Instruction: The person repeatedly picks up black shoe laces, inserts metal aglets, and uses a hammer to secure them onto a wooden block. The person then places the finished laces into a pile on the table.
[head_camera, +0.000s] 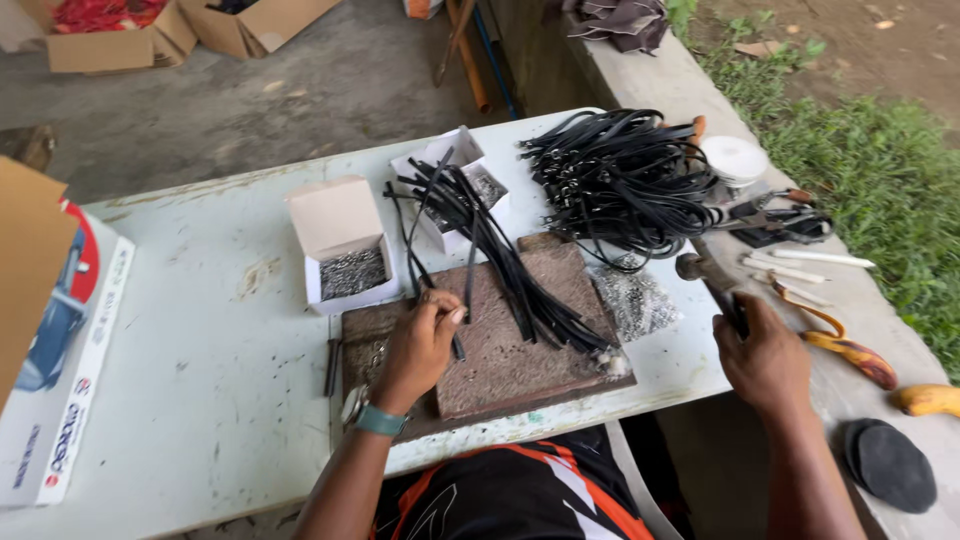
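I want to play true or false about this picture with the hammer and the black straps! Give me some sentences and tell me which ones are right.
1. The right hand holds a hammer. True.
2. The left hand is empty and flat on the table. False: its fingers pinch a black strap over the brown work board.
3. The open white box near the left hand is full of red ribbon. False: it holds small grey metal pieces.
4. A big tangled pile of black straps lies at the far side of the table. True.
5. The left wrist wears a watch with a teal band. True.
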